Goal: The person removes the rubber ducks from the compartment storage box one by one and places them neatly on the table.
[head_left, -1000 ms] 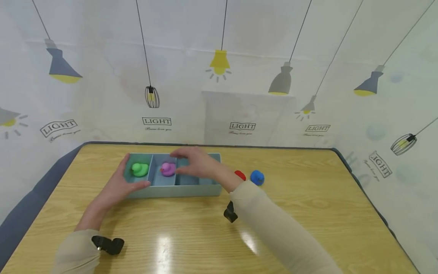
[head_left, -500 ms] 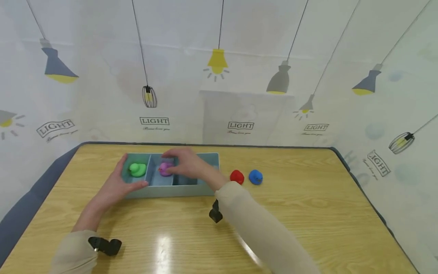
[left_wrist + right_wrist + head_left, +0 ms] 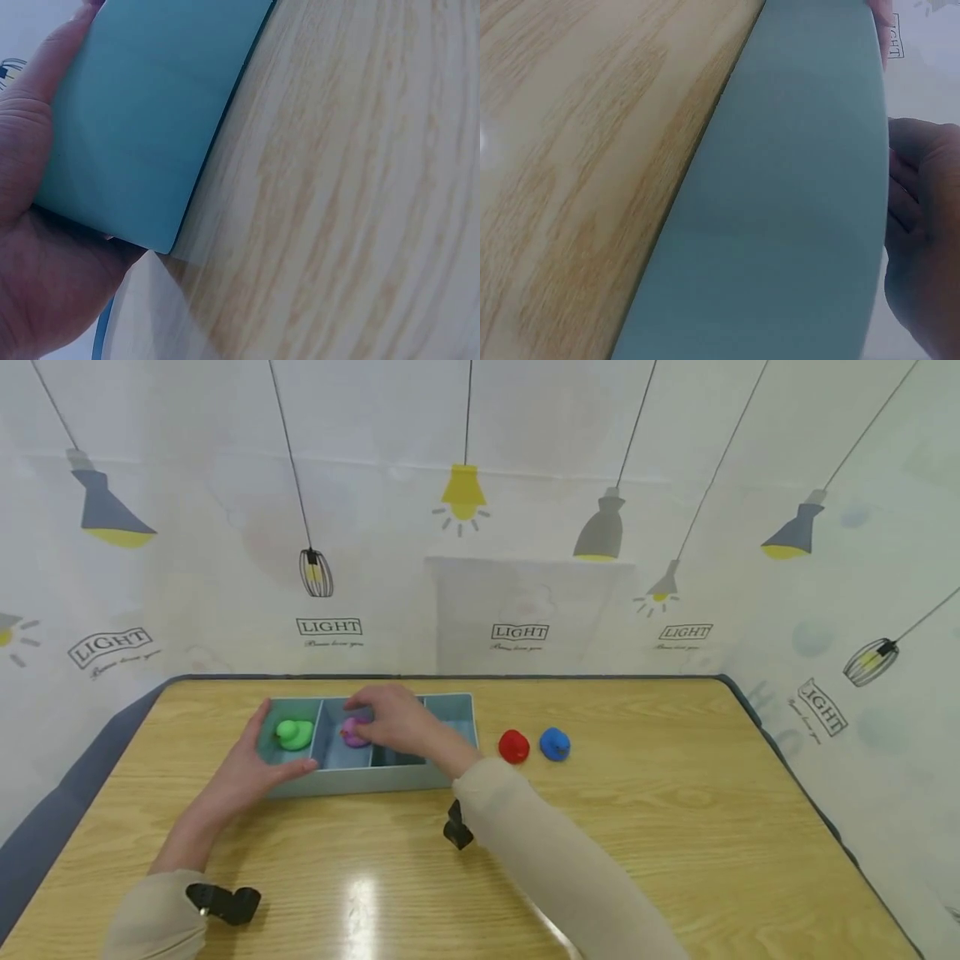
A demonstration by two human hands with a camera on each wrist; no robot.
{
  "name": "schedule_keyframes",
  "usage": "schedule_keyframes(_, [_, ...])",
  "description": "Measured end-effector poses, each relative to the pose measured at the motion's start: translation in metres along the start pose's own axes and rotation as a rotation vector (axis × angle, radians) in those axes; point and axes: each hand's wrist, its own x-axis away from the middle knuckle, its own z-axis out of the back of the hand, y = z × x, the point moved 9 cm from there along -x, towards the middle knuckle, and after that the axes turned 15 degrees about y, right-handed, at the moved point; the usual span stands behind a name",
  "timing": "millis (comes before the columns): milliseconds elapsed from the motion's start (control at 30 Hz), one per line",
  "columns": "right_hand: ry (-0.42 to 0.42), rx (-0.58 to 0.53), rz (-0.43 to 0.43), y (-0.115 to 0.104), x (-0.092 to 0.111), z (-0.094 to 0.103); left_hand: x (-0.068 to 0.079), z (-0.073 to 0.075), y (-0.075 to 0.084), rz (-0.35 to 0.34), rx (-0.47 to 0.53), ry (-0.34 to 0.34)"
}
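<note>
Purple duck sits in the tray's second compartment from the left, partly covered by the right hand. That hand reaches over the near wall, forearm slanting in from the right, thumb and index apart around the duck; whether they pinch it I cannot tell. The left hand grips the tray's left end, thumb on the near rim, fingers at the far corner.

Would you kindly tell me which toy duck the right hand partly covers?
The purple duck; the green duck, red duck and blue duck are all uncovered.
</note>
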Motion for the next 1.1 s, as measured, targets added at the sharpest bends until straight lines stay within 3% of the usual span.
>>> schedule_keyframes(133, [-0.028,-0.050,0.030,-0.009,-0.003,-0.005,-0.001,0.003,-0.004,0.005,-0.010,0.000])
schedule_keyframes(467, [-0.141,-0.010,0.034,-0.011,-0.010,-0.028,0.000,0.004,-0.006,0.010,0.000,-0.020])
schedule_keyframes(900, [-0.130,0.155,0.113,-0.008,-0.009,-0.031,0.000,-0.001,-0.005,0.010,0.022,-0.030])
schedule_keyframes(1100, [-0.124,0.182,0.119,-0.008,-0.008,-0.031,0.000,-0.002,-0.003,0.010,0.012,-0.031])
